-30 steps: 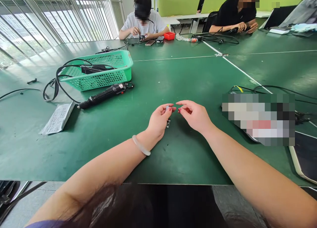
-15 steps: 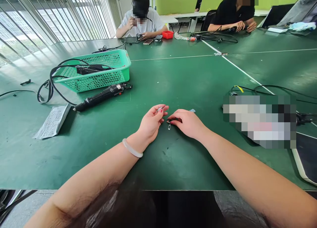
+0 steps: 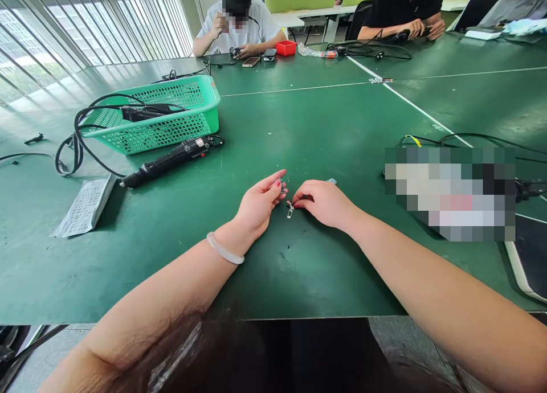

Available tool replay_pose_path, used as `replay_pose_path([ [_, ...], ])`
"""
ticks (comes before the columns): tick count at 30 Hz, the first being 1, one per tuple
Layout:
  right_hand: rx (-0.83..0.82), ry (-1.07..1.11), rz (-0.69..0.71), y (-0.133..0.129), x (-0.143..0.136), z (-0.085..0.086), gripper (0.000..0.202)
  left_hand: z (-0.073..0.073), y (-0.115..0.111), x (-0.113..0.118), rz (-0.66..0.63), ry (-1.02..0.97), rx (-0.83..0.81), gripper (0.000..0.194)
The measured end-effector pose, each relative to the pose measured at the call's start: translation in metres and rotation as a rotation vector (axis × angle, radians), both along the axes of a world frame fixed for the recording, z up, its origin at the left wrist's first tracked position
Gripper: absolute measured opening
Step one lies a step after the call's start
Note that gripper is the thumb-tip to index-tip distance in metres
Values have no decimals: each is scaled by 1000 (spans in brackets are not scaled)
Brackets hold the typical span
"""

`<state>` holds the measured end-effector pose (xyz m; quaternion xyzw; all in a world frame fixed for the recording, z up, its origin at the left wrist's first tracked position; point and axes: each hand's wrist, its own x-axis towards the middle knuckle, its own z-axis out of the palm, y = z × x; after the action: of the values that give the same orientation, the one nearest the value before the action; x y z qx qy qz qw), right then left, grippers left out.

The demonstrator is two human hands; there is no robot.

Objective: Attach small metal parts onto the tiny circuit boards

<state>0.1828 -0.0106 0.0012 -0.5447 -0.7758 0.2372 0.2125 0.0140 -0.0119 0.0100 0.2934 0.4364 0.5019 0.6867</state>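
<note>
My left hand (image 3: 258, 206), a pale bangle on its wrist, pinches a small shiny metal part (image 3: 282, 185) between thumb and fingers. The index finger sticks out past it. Close by, the thumb and fingertips of my right hand (image 3: 327, 204) grip a small dark-and-silver metal piece with a rectangular loop (image 3: 290, 213) hanging down over the green table (image 3: 256, 285). The two pieces are apart, and their exact kind is too small to tell. A little light-blue item (image 3: 332, 181) shows just beyond my right hand, partly hidden by it.
At left stand a green basket (image 3: 164, 136) with cables, a black electric screwdriver (image 3: 171, 160) and a crumpled paper packet (image 3: 88, 208). A blurred-out object (image 3: 453, 193) and a dark tablet-like device (image 3: 532, 256) lie at right. Across the table, people sit near a red tray (image 3: 286, 48).
My left index finger has stretched out, and the metal part in that hand has turned more upright. The piece in my right fingers has tilted slightly. The whole view has shifted a little.
</note>
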Motion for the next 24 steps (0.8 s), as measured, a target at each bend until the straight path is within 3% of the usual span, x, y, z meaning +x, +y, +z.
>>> replay_pose_path([
  [12,91,244,-68,-9,4,4,13,5,-6,3,-90,52,0,28],
  [24,142,193,-75,-12,4,10,14,1,-6,0,-157,117,72,22],
])
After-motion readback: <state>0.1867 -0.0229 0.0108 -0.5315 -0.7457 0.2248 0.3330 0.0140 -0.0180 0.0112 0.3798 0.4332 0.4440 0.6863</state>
